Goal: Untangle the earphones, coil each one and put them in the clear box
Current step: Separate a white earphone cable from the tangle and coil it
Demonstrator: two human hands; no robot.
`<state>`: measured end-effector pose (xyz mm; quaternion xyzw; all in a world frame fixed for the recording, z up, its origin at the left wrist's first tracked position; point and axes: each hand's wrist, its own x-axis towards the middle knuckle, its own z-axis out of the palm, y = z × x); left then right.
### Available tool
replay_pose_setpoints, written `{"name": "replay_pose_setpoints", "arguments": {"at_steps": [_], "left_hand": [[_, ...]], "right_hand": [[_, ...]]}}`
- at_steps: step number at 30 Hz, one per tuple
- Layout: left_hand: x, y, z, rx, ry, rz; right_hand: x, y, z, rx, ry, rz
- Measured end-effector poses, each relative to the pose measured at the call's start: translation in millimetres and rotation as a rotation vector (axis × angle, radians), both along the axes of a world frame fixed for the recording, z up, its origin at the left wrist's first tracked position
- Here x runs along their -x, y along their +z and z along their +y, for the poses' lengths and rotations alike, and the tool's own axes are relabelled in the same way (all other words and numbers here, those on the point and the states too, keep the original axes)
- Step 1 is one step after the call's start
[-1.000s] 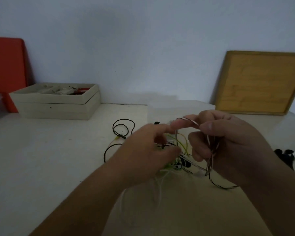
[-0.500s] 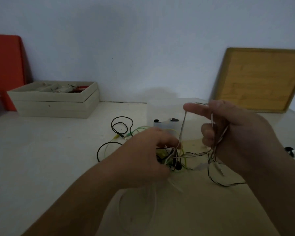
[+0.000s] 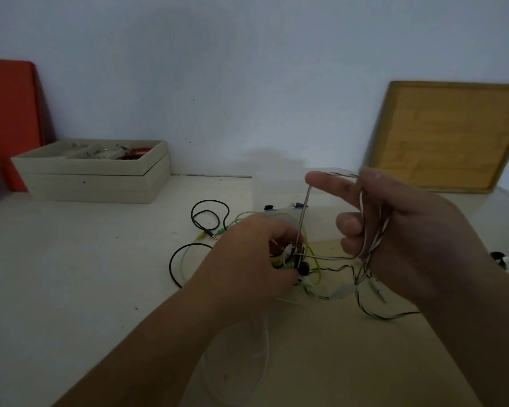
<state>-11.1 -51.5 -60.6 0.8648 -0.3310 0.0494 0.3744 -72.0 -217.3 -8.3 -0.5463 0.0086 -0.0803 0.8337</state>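
Observation:
A knot of earphones (image 3: 294,259) lies on the table's middle: black, yellow-green and white cords mixed together. My left hand (image 3: 256,259) grips that knot from the left. My right hand (image 3: 400,230) is raised to its right, index finger stretched out, with a black-and-white striped cord (image 3: 370,248) looped over the fingers and running down to the knot. A black cord loop (image 3: 209,215) trails off to the left. The clear box (image 3: 279,192) stands just behind the knot; it holds some earbud pieces.
A beige tray (image 3: 94,183) with small items stands at the back left, beside a red board (image 3: 9,113). A wooden board (image 3: 450,136) leans on the wall at the back right. A small black object (image 3: 498,257) lies at the right edge.
My right hand has lifted and moved right, drawing the striped cord out of the knot. My left hand dropped onto the knot and closed on it.

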Motion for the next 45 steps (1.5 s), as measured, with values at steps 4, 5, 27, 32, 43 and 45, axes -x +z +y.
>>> {"name": "replay_pose_setpoints", "arguments": {"at_steps": [4,5,27,32,43,45], "left_hand": [[0.2,-0.8,-4.0,0.028,0.061,-0.054],[-0.4,-1.0,-4.2,0.041,0.079,-0.073],[-7.0,8.8,4.3,0.458,0.182,0.532],[-7.5,8.9,8.0,0.296,0.176,0.312],[-2.1,6.0,1.5,0.144,0.033,0.214],[-6.0,7.9,5.8,0.112,0.044,0.219]], "right_hand": [[0.0,-2.4,-0.3,0.094,0.016,0.057],[-0.5,-3.3,-0.1,0.138,0.006,0.082],[-6.0,-8.6,-2.5,0.168,-0.106,-0.021],[2.2,-1.9,-1.6,0.151,-0.014,-0.128],[4.5,0.5,-16.2,-0.017,0.255,-0.329],[3.8,3.1,-22.8,-0.069,0.174,-0.312]]}}
